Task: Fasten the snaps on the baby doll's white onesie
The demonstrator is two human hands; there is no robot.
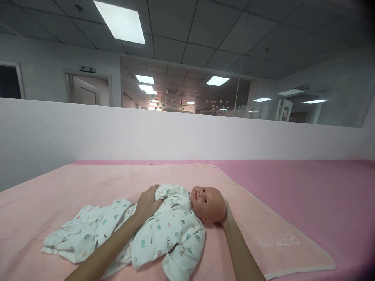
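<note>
A baby doll (208, 203) lies on its back on a peach blanket (117, 177), its bald head to the right. It wears a white jacket (172, 220) with small printed figures and matching trousers (84, 230) stretching to the left. My left hand (148, 203) grips the doll's far side around the waist, with the thumb on the jacket and the other fingers partly hidden beyond it. Cupped behind the crown of the doll's head is my right hand (227, 214). Most of its fingers are hidden by the head.
Under the blanket is a pink mat (293, 187). A low white wall (187, 134) runs along the far side. Beyond it are glass panes with heart stickers (216, 104) and an open door (84, 91). Ceiling lights (123, 21) shine overhead.
</note>
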